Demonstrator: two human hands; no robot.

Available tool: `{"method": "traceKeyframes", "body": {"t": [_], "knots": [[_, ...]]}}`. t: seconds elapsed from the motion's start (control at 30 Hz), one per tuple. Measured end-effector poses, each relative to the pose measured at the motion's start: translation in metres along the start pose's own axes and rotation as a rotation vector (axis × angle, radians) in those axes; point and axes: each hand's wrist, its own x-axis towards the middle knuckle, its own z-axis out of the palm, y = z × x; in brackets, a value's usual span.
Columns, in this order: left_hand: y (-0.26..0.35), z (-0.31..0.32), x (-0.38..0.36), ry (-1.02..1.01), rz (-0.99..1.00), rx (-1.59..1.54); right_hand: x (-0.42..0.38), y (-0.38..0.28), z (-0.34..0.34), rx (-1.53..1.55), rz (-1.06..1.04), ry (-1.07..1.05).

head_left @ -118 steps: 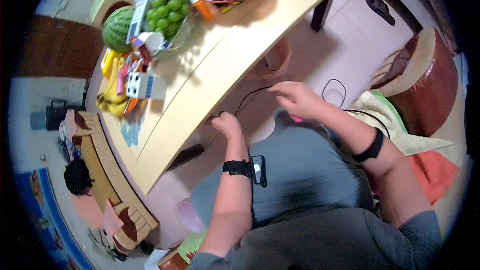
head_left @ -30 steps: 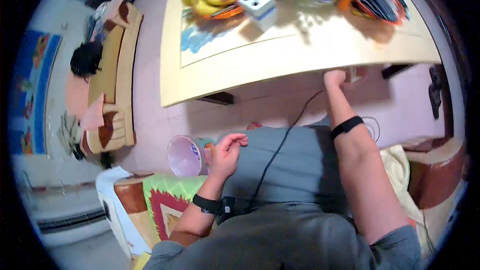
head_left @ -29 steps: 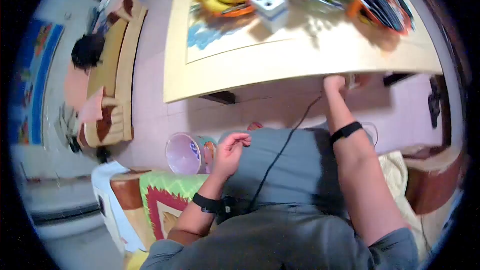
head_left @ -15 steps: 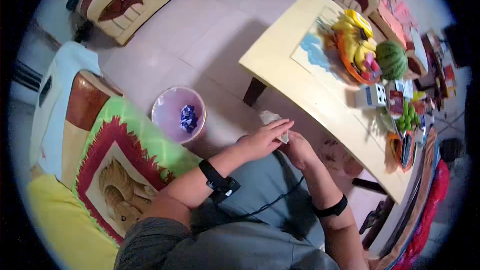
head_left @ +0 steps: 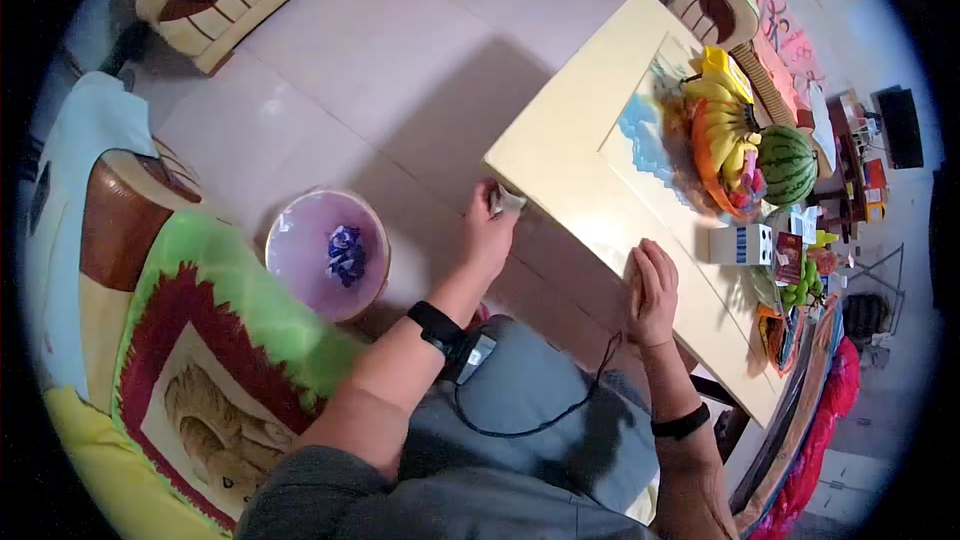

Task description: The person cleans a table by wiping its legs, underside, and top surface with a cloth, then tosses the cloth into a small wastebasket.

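My left hand (head_left: 487,233) is closed around a crumpled white tissue (head_left: 505,201) and presses it against the near corner of the pale yellow table (head_left: 570,155). My right hand (head_left: 652,290) rests flat on the table's front edge, fingers together, holding nothing. Both wrists wear black bands; a small device and a black cable (head_left: 520,425) hang from the left one across my grey lap.
A lilac waste bin (head_left: 325,252) with a blue wrapper inside stands on the pink tiled floor left of my hand. On the table lie bananas (head_left: 722,125), a watermelon (head_left: 787,164), a white box (head_left: 742,243) and grapes. A green-and-red cushion cover (head_left: 215,340) is at my left.
The view has swung from under the table to its corner. My left hand has carried the tissue from my lap up to the table corner. My right hand has moved onto the table edge.
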Motion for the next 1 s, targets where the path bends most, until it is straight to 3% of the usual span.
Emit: {"method": "traceKeyframes", "body": {"t": [0.27,0.43,0.57,0.67,0.73,0.77,0.8,1.0], "knots": [[-0.034,0.012,0.008,0.067,0.011,-0.045,0.001,-0.001,0.002,-0.007,0.035,-0.031],[-0.094,-0.013,0.035,0.167,-0.339,-0.575,0.004,0.001,0.004,-0.013,0.043,-0.031],[-0.135,-0.035,0.048,0.158,-0.398,-0.534,0.007,-0.002,0.003,0.005,0.058,-0.036],[-0.167,-0.044,0.06,0.238,-0.563,-0.531,0.007,-0.001,0.005,0.001,0.072,-0.043],[-0.179,-0.048,0.067,0.23,-0.442,-0.686,0.009,0.0,0.005,0.011,0.072,-0.065],[-0.21,-0.058,0.079,0.234,-0.453,-0.686,0.008,0.002,0.006,0.011,0.078,-0.062],[-0.268,-0.076,0.096,0.158,-0.309,-0.403,0.007,0.003,0.007,0.007,0.086,-0.055],[-0.278,-0.084,0.122,0.156,-0.417,-0.234,0.005,0.006,0.007,0.013,0.097,-0.084]]}}
